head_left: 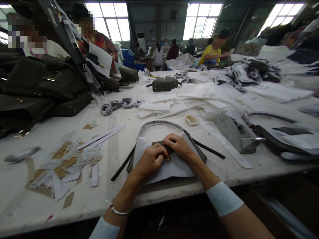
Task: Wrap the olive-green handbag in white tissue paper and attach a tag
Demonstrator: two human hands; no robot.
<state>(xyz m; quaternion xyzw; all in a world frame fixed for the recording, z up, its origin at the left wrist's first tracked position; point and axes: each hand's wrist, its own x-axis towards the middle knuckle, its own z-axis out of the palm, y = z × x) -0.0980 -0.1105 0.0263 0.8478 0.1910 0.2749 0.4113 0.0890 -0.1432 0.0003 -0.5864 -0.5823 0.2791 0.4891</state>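
- Resting near the middle of the table's (92,204) front edge, the bag (201,155) lies flat under both hands, probably so that the person can work on it from above
- Left hand (152,157): fingers curled close together beside the gold-coloured clasp (168,159); whether they are clamped on anything cannot be told
- Right hand (177,144): fingers bent, tips down on the dark flap (156,143), perhaps steadying it; a grip cannot be made out
- White paper (171,172) lies between the hands and the bag's body, likely to guard it from scuffs
- The handle (161,122) arches away from the person in clear wrap, seemingly for protection, and a strap (211,150) trails out to the right
- Right of the bag stand a small dish (192,119) and a grey dispenser (228,134), apparently kept within reach
- Scraps (62,162) lie loose at the left, away from the bag
- Writing: dark handwritten strokes (221,121) on the dispenser, perhaps two characters, not surely readable; no brand can be read
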